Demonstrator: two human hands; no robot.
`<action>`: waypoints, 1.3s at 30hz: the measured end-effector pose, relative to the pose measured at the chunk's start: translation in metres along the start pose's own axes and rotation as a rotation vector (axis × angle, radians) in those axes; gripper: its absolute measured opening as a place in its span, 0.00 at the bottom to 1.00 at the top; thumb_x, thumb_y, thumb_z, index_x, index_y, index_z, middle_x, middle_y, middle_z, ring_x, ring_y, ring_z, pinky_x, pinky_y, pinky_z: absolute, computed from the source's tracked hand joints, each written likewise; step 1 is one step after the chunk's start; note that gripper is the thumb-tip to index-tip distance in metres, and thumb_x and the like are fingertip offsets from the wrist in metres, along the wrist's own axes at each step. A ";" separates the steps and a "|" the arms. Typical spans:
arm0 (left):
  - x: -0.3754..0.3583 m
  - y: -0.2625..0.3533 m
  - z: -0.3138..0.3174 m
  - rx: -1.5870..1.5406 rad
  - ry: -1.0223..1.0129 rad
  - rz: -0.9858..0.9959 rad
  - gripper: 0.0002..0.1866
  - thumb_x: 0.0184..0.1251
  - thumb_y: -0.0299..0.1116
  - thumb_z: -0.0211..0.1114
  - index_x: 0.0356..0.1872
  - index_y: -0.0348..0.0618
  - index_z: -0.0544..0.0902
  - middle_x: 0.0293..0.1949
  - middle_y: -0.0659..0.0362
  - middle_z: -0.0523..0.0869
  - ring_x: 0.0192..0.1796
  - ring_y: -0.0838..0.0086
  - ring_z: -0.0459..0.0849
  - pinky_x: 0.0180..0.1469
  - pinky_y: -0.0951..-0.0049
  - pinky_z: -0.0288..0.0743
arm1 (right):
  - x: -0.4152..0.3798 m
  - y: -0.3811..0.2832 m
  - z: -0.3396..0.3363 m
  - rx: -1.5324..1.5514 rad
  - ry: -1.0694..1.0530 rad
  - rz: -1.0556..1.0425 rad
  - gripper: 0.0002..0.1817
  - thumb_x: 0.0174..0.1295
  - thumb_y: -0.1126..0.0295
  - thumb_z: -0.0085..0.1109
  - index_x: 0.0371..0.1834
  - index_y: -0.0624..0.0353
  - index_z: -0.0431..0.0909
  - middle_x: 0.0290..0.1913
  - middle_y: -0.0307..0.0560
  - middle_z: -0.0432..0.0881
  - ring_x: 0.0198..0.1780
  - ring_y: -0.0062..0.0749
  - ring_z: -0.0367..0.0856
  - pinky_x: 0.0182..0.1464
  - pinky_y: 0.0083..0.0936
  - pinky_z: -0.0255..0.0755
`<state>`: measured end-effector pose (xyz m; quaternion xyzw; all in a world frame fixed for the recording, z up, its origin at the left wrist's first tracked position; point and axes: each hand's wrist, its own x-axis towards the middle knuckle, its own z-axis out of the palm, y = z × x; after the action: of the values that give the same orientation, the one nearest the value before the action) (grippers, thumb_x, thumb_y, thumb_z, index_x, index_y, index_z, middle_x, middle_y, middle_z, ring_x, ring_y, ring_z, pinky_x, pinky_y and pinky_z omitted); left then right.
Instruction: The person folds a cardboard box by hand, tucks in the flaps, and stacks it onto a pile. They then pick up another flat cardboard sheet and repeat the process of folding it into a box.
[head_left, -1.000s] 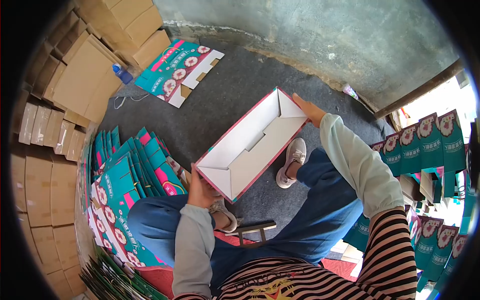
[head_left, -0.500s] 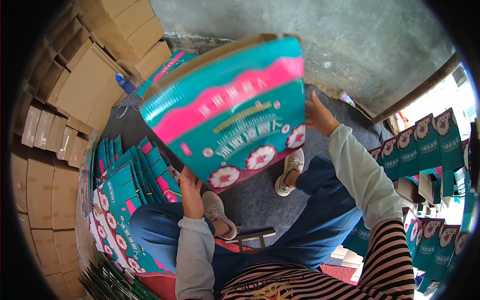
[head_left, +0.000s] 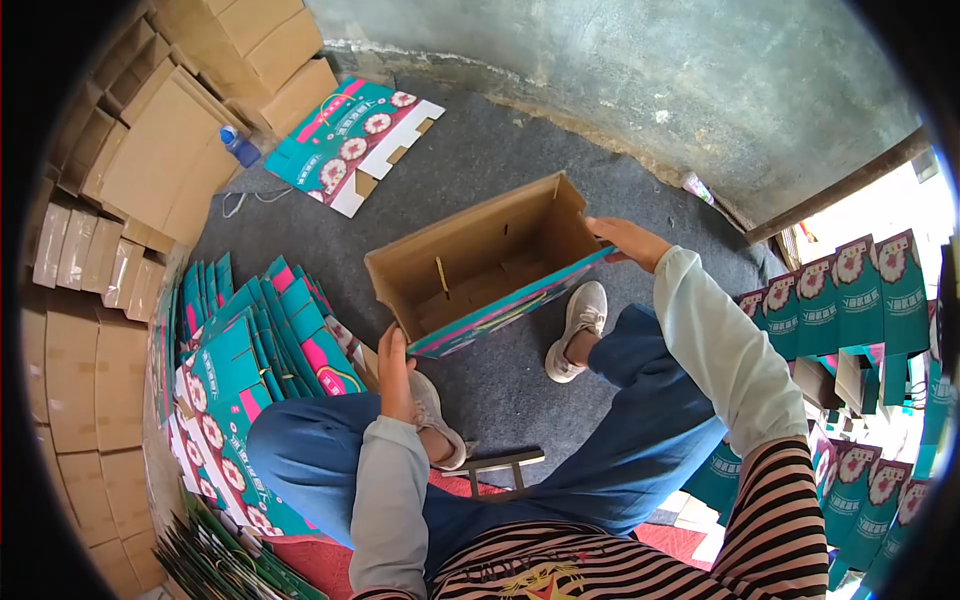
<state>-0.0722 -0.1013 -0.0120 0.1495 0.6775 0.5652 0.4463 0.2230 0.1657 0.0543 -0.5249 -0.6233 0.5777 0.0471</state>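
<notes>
An open-topped cardboard box (head_left: 485, 270) stands between my hands, its plain brown inside facing up. Its near outer wall is printed teal, and a short yellow cord (head_left: 442, 275) shows on the far inner wall. My left hand (head_left: 396, 375) grips the box at its near left corner, fingertips at the rim. At the right end, my right hand (head_left: 632, 242) holds the edge, with the fingers over the rim. The underside is hidden.
A flat printed carton (head_left: 365, 135) lies on the dark floor mat beyond the box. Folded teal cartons (head_left: 265, 350) are piled left; brown boxes (head_left: 75, 390) line that side. Teal boxes (head_left: 840, 290) stand stacked right. A blue bottle (head_left: 238, 147) sits by the boxes.
The box has tipped from showing its printed side to opening upward, and has come lower and nearer. Both hands stay on its ends. The flat carton behind is now uncovered.
</notes>
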 end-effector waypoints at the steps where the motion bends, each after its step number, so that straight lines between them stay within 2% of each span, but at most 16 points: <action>1: 0.002 0.001 -0.001 -0.022 0.007 -0.020 0.28 0.69 0.57 0.49 0.61 0.49 0.69 0.57 0.63 0.74 0.58 0.74 0.71 0.60 0.63 0.59 | 0.002 -0.001 0.003 -0.077 0.026 -0.029 0.39 0.62 0.37 0.46 0.66 0.58 0.65 0.57 0.50 0.76 0.55 0.39 0.75 0.55 0.31 0.68; 5: 0.014 0.004 -0.002 -0.007 0.004 0.015 0.26 0.70 0.55 0.51 0.59 0.47 0.71 0.56 0.63 0.76 0.55 0.74 0.74 0.58 0.68 0.63 | 0.013 0.002 0.007 -0.282 0.092 -0.077 0.39 0.60 0.38 0.51 0.63 0.60 0.67 0.52 0.52 0.79 0.52 0.41 0.77 0.54 0.30 0.68; 8: 0.019 0.005 0.004 -0.083 -0.002 0.168 0.28 0.66 0.49 0.60 0.58 0.38 0.71 0.56 0.55 0.75 0.58 0.69 0.72 0.59 0.68 0.64 | 0.034 0.019 0.002 -0.352 0.200 -0.144 0.35 0.60 0.41 0.53 0.59 0.60 0.69 0.49 0.54 0.80 0.52 0.43 0.77 0.54 0.33 0.68; 11: 0.020 0.012 0.008 -0.035 0.065 0.246 0.26 0.64 0.42 0.64 0.56 0.33 0.71 0.54 0.51 0.77 0.55 0.68 0.75 0.59 0.71 0.67 | 0.034 0.013 0.004 -0.335 0.214 -0.219 0.31 0.61 0.46 0.54 0.56 0.61 0.71 0.49 0.56 0.80 0.53 0.47 0.78 0.55 0.35 0.68; 14: 0.030 0.013 0.003 0.142 0.055 0.291 0.25 0.63 0.41 0.65 0.55 0.34 0.73 0.49 0.52 0.79 0.53 0.70 0.77 0.55 0.71 0.70 | 0.025 0.007 0.010 -0.447 0.259 -0.273 0.27 0.61 0.50 0.55 0.55 0.60 0.72 0.49 0.58 0.80 0.53 0.51 0.77 0.55 0.37 0.68; 20: 0.050 0.012 -0.002 0.201 -0.017 0.331 0.28 0.61 0.48 0.67 0.52 0.34 0.76 0.45 0.51 0.81 0.50 0.69 0.78 0.53 0.71 0.70 | 0.026 -0.005 0.013 -0.484 0.314 -0.383 0.21 0.60 0.58 0.55 0.54 0.57 0.74 0.47 0.56 0.80 0.50 0.51 0.78 0.54 0.38 0.69; 22: 0.049 0.024 0.004 0.410 -0.003 0.353 0.33 0.57 0.54 0.67 0.51 0.32 0.76 0.46 0.47 0.80 0.50 0.63 0.78 0.53 0.68 0.70 | 0.030 -0.004 0.013 -0.467 0.303 -0.448 0.19 0.60 0.62 0.54 0.53 0.55 0.75 0.48 0.54 0.80 0.51 0.50 0.78 0.55 0.38 0.69; 24: 0.042 0.042 0.009 0.664 -0.017 0.324 0.36 0.54 0.56 0.68 0.51 0.31 0.76 0.46 0.44 0.80 0.50 0.59 0.78 0.54 0.66 0.70 | 0.033 -0.001 0.015 -0.723 0.252 -0.626 0.17 0.59 0.65 0.53 0.52 0.54 0.77 0.47 0.51 0.80 0.52 0.46 0.77 0.55 0.37 0.69; 25: 0.039 0.048 0.013 0.787 -0.044 0.399 0.34 0.55 0.55 0.64 0.51 0.30 0.75 0.48 0.40 0.79 0.52 0.51 0.77 0.55 0.61 0.70 | 0.035 0.000 0.016 -0.853 0.226 -0.713 0.17 0.58 0.66 0.53 0.51 0.53 0.78 0.47 0.49 0.80 0.53 0.44 0.77 0.55 0.37 0.69; 28: 0.047 0.061 0.024 1.081 -0.163 0.301 0.30 0.57 0.49 0.58 0.51 0.30 0.75 0.49 0.38 0.78 0.53 0.46 0.75 0.55 0.56 0.69 | 0.045 -0.009 0.017 -1.193 0.101 -0.667 0.14 0.56 0.67 0.54 0.45 0.49 0.82 0.46 0.43 0.81 0.52 0.39 0.76 0.52 0.38 0.70; 29: 0.045 0.066 0.029 1.143 -0.154 0.256 0.28 0.55 0.45 0.54 0.49 0.30 0.76 0.46 0.38 0.80 0.52 0.47 0.76 0.56 0.54 0.69 | 0.047 -0.013 0.020 -1.343 0.077 -0.656 0.12 0.55 0.67 0.55 0.42 0.49 0.83 0.45 0.42 0.81 0.51 0.38 0.76 0.50 0.37 0.69; 31: 0.051 0.072 0.030 1.133 -0.187 0.164 0.25 0.54 0.44 0.54 0.45 0.31 0.78 0.43 0.40 0.81 0.50 0.47 0.77 0.54 0.55 0.70 | 0.050 -0.026 0.029 -1.636 0.027 -0.625 0.10 0.54 0.66 0.56 0.36 0.47 0.85 0.43 0.38 0.81 0.49 0.35 0.76 0.47 0.35 0.69; 34: 0.059 0.067 0.015 0.971 -0.213 0.126 0.21 0.55 0.41 0.54 0.41 0.32 0.80 0.39 0.43 0.83 0.48 0.53 0.80 0.51 0.60 0.71 | 0.048 -0.034 0.041 -1.786 0.118 -0.582 0.07 0.53 0.65 0.57 0.29 0.47 0.86 0.39 0.35 0.83 0.46 0.33 0.76 0.45 0.32 0.67; 38: 0.066 0.043 -0.010 0.519 -0.177 0.145 0.15 0.55 0.32 0.53 0.37 0.33 0.82 0.39 0.51 0.85 0.45 0.64 0.81 0.48 0.68 0.71 | 0.049 -0.031 0.036 -1.815 0.102 -0.639 0.07 0.52 0.66 0.56 0.25 0.49 0.85 0.34 0.35 0.83 0.44 0.31 0.78 0.44 0.30 0.67; 39: 0.064 0.042 -0.017 0.325 -0.202 0.099 0.14 0.54 0.27 0.53 0.38 0.33 0.83 0.39 0.55 0.85 0.44 0.71 0.80 0.50 0.72 0.70 | 0.048 -0.025 0.032 -1.819 0.086 -0.661 0.07 0.53 0.66 0.56 0.25 0.49 0.85 0.34 0.35 0.83 0.44 0.31 0.78 0.44 0.30 0.67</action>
<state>-0.1332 -0.0533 -0.0030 0.3087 0.7034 0.4519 0.4535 0.1655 0.1837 0.0374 -0.1796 -0.9460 -0.1876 -0.1941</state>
